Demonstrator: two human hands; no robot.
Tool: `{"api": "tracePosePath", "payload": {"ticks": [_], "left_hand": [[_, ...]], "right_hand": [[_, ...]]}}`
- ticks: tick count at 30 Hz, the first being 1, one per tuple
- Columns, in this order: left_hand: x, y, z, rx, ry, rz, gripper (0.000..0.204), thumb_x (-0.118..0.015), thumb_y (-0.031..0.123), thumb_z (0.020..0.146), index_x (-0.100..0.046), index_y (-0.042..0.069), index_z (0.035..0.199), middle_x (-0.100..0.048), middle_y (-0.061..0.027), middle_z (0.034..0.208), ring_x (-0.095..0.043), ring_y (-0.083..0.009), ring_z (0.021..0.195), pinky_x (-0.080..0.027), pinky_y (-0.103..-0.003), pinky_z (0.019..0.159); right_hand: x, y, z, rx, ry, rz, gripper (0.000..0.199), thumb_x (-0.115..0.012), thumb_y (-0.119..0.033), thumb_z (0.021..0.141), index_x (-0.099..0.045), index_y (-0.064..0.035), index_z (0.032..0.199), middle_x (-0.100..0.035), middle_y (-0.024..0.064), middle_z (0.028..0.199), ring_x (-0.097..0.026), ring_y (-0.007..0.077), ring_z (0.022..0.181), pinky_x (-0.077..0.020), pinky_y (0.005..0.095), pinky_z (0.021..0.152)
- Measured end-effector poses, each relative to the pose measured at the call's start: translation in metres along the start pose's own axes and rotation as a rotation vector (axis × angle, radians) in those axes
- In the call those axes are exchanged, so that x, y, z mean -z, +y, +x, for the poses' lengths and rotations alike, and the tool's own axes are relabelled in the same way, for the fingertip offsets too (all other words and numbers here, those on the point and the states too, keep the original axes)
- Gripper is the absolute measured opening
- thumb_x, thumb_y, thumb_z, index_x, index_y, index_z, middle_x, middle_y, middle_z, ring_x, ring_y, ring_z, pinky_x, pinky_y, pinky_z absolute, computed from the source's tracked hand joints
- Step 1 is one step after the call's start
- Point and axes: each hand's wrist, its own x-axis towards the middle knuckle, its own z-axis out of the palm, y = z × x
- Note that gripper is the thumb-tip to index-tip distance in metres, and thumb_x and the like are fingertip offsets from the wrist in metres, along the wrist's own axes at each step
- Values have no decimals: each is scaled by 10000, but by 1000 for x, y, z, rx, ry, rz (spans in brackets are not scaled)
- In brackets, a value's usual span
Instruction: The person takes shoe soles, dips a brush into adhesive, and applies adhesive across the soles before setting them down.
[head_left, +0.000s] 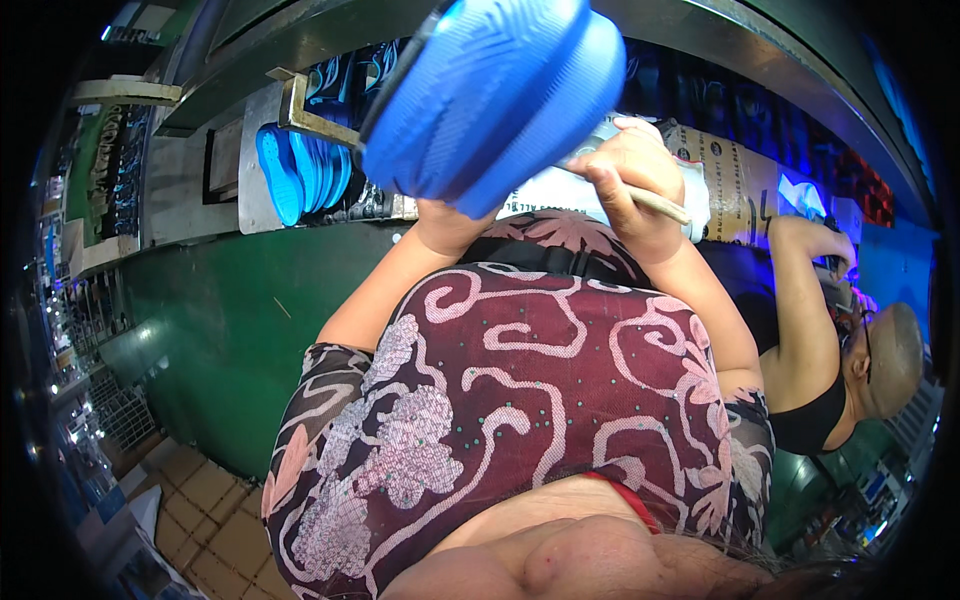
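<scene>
Close up at the top middle is a blue shoe sole (490,100) with ridged, bulging sides, tilted and slightly blurred. It hides the fingers of my left hand (452,218), which grips it from below. My right hand (640,180) is closed round a slim, pale stick-like handle (657,204), possibly a brush. One end of the handle juts out past my palm; the other goes behind the sole, so its tip cannot be seen. Left of the sole, several bright blue soles (283,178) stand in a row on the bench.
Under my right hand lies a white plastic sheet or bag (697,215), beside brown printed cardboard (735,190). A metal bracket (310,115) sticks out near the blue soles. Dark shoes (330,85) fill the rack behind. At the right, a co-worker's arm (810,290) reaches over the bench.
</scene>
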Motion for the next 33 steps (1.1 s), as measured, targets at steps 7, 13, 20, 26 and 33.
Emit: {"api": "tracePosePath", "payload": {"ticks": [7,13,20,26,33], "left_hand": [[17,9,-4,301,-33,-234,305,-609,105,800,-550,-20,1072,-601,-123,998,-590,-245,887,-470,-328,781],[20,2,-10,249,-83,-73,319,-594,138,813,-540,-21,1083,-596,-122,1015,-577,-254,915,-459,-336,804],[13,-11,-4,194,-145,40,338,-576,177,828,-527,-23,1097,-589,-122,1035,-562,-265,947,-447,-345,830],[16,16,46,413,-119,-420,255,-575,-33,776,-556,-32,1030,-605,-107,967,-581,-175,885,-443,-307,832],[-35,37,129,927,-869,-1282,668,-683,181,721,-357,-36,1262,-586,-134,1000,-594,-121,611,-455,-206,394]], "right_hand": [[-7,-4,-6,25,8,0,168,-609,-139,792,-633,-81,637,-554,24,573,-516,195,555,-402,331,687],[-10,-7,-2,-44,74,35,157,-614,-116,788,-630,-63,641,-571,29,587,-509,199,553,-389,331,665],[10,6,-15,-64,58,0,173,-594,-96,798,-629,-47,636,-593,48,606,-519,193,560,-391,315,641],[45,19,-59,-399,189,-69,312,-468,-141,894,-621,14,671,-611,74,657,-558,184,599,-439,326,759],[55,8,-115,-722,454,-22,349,-462,-183,925,-609,40,700,-595,70,664,-530,120,592,-419,245,581]]}}
